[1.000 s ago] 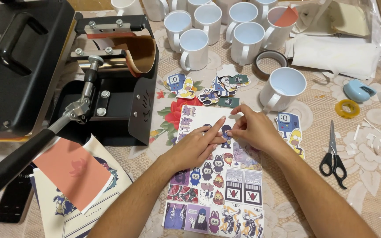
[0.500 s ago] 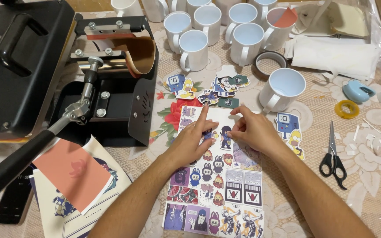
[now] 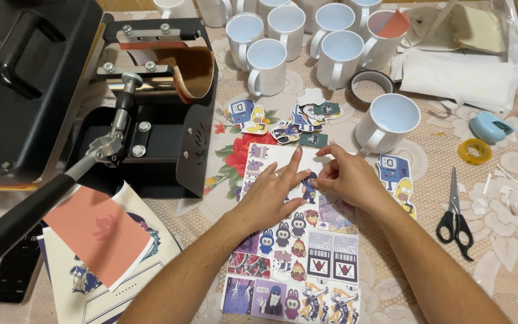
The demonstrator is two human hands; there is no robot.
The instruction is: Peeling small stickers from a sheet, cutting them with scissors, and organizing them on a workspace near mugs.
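Note:
A printed sticker sheet (image 3: pixel 298 264) with many cartoon figures lies on the lace tablecloth in front of me. My left hand (image 3: pixel 271 192) presses flat on the sheet's upper part, fingers spread. My right hand (image 3: pixel 346 177) pinches at a small dark figure sticker (image 3: pixel 309 187) near the sheet's top, fingertips together on its edge. A pile of cut-out stickers (image 3: pixel 298 120) lies just beyond the sheet.
A black mug heat press (image 3: pixel 151 102) with a long lever stands at the left. Several white mugs (image 3: pixel 307 36) cluster at the back, one mug (image 3: pixel 388 120) beside the sheet. Scissors (image 3: pixel 455 210), tape rolls (image 3: pixel 473 151), paper scraps and printed sheets (image 3: pixel 100 240) lie around.
My left hand slid a little up the sheet and my right hand's fingertips closed in on the small sticker near the top. The sheet stayed in place.

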